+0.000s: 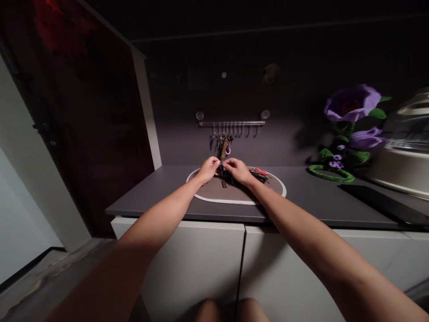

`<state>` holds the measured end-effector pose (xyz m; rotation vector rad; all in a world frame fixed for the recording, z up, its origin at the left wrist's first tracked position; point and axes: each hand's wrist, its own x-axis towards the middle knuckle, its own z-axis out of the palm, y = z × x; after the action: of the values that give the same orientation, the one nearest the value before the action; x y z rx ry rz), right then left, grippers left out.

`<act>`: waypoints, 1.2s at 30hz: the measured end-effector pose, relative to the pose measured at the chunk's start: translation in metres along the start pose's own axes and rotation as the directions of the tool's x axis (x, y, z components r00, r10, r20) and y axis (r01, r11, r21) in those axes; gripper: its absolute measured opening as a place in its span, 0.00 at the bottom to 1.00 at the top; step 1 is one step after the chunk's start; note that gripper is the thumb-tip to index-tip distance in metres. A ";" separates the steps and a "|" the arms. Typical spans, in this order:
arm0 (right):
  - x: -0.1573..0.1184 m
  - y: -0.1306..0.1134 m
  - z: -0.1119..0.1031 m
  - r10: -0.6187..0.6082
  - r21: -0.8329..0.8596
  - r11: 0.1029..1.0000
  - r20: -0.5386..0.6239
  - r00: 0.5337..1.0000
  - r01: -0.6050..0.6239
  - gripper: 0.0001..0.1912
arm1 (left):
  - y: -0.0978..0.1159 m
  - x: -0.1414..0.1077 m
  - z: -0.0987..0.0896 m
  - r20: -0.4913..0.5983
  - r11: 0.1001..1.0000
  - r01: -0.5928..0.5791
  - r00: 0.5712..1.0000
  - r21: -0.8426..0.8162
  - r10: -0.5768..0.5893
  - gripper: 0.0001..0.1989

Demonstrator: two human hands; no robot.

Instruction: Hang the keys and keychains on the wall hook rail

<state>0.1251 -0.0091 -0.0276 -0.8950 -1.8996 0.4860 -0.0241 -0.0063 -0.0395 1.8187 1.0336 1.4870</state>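
Note:
My left hand (209,169) and my right hand (236,170) meet over the mat, thumbs and fingertips pinched together. Between them is a small dark keychain (221,168), its details too small and dim to make out. A dark rectangular tag (224,184) shows just below the fingers. Behind the fingertips a brown strap (224,149) and a pink loop (228,149) hang among several keys (220,141) on a clear hook rail (234,123). Under my hands lies a brown oval mat (214,193) with a white rim. Dark and red items (261,174) lie on it beside my right wrist.
The mat rests on a dark grey counter (157,188) above white cabinet doors (191,259). To the right stand purple flowers (353,105) with a green ring base (330,174), a flat black object (382,203) and a cream appliance (402,165). A dark door (83,134) is at left.

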 end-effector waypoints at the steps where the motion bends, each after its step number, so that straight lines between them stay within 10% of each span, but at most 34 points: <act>1: 0.000 0.001 0.000 0.004 0.014 1.000 -0.001 1.000 -0.004 0.10 | 0.000 0.000 0.000 0.001 1.000 -0.013 1.000 0.016 0.013 0.05; 25: 0.004 -0.001 -0.008 0.124 0.404 0.914 -0.174 0.977 -0.044 0.15 | 0.008 -0.007 0.006 0.057 0.868 -0.196 0.980 0.457 0.192 0.09; 36: 0.059 -0.017 -0.043 0.269 0.468 0.879 -0.339 0.902 -0.087 0.06 | 0.001 -0.004 0.008 0.093 0.848 -0.211 0.977 0.486 0.190 0.11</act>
<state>0.1403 0.0233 0.0388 -0.7942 -1.2664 0.7562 -0.0168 -0.0101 -0.0425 2.3684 1.3289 1.3732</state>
